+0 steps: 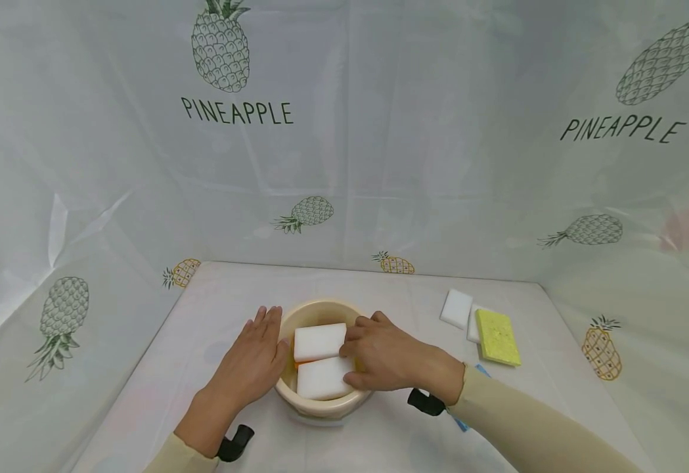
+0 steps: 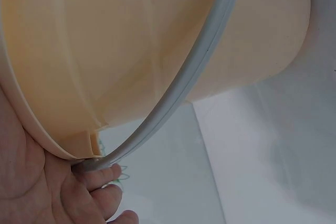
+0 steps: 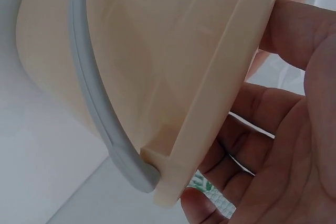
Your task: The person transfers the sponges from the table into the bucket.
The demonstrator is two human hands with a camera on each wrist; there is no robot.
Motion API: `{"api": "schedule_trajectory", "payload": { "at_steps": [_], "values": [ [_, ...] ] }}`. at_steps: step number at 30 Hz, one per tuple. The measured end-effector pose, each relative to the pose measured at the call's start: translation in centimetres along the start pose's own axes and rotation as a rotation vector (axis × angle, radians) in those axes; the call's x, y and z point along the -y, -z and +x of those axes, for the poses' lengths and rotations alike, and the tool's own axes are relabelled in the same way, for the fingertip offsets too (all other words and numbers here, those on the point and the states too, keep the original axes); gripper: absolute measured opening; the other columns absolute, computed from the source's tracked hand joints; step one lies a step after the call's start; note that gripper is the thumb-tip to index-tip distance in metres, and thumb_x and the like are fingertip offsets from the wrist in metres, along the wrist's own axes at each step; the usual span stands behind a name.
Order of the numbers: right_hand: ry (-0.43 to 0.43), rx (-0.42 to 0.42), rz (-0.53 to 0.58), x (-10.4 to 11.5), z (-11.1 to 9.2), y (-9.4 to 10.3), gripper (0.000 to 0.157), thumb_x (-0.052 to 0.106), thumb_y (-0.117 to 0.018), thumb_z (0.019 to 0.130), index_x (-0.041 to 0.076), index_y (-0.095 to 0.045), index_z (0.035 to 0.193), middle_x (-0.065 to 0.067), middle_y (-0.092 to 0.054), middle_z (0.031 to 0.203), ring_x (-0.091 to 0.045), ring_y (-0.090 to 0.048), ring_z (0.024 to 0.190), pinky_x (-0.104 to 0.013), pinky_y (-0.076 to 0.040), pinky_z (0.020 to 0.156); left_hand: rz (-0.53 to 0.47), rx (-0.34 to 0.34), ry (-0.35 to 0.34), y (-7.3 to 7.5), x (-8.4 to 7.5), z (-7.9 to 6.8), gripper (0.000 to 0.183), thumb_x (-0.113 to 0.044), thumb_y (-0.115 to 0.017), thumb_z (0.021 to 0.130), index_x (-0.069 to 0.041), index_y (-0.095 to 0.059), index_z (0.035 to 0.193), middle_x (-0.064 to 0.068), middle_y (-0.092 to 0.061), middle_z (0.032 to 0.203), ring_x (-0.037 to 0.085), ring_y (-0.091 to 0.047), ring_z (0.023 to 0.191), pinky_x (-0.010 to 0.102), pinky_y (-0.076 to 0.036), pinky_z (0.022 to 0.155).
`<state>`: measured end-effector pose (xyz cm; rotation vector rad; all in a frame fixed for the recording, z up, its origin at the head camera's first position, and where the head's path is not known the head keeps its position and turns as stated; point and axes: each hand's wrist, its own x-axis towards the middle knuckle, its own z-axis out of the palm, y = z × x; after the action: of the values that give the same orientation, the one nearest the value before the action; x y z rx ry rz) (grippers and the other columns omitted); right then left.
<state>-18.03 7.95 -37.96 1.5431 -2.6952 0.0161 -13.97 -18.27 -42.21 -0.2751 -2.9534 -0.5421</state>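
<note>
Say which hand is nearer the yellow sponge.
Right. The right hand is at the bucket, on its side toward the yellow sponge, short of it; the left hand is at the opposite side, farther.

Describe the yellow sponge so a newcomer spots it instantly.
On the table, look right of the bucket, past the right hand. Two white pads lie there, with the yellow sponge nearest the person of the three. Its bright yellow sets it apart from both pads.
</note>
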Motion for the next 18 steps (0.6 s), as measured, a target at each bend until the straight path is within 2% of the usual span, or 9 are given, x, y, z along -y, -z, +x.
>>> {"api": "schedule_trajectory", "payload": {
  "at_steps": [9,12,18],
  "values": [
    [-0.036,-0.021,-0.043,0.13,0.15,-0.23,0.040,0.049,-0.066,0.085,0.019,-0.071,0.110,0.005,-0.064,0.107,-0.014,-0.052,0.101,-0.031,-0.035,0.081,0.002,-0.008,0.002,-0.16,0.02,0.05,0.059,-0.029,-0.039,0.103,0.004,-0.030,0.150,0.018,-0.034,0.156,0.035,-0.025,0.148,0.052,-0.026,0.119],
    [-0.052,-0.043,-0.043,0.15,0.30,-0.43,0.035,0.046,-0.070,0.082,0.020,-0.072,0.106,0.006,-0.065,0.103,-0.013,-0.053,0.097,-0.030,-0.034,0.078,-0.002,-0.007,0.004,-0.16,0.03,0.05,0.059,-0.029,-0.039,0.103,0.004,-0.030,0.150,0.018,-0.034,0.156,0.035,-0.025,0.148,0.052,-0.025,0.119],
    [-0.031,-0.088,-0.042,-0.06,0.21,-0.85,0.019,0.039,-0.072,0.082,0.024,-0.075,0.094,0.011,-0.065,0.092,-0.012,-0.052,0.089,-0.029,-0.032,0.074,-0.008,-0.001,0.006,-0.19,0.12,0.06,0.059,-0.029,-0.039,0.103,0.004,-0.030,0.151,0.017,-0.033,0.157,0.034,-0.023,0.149,0.052,-0.025,0.120]
  ]
}}
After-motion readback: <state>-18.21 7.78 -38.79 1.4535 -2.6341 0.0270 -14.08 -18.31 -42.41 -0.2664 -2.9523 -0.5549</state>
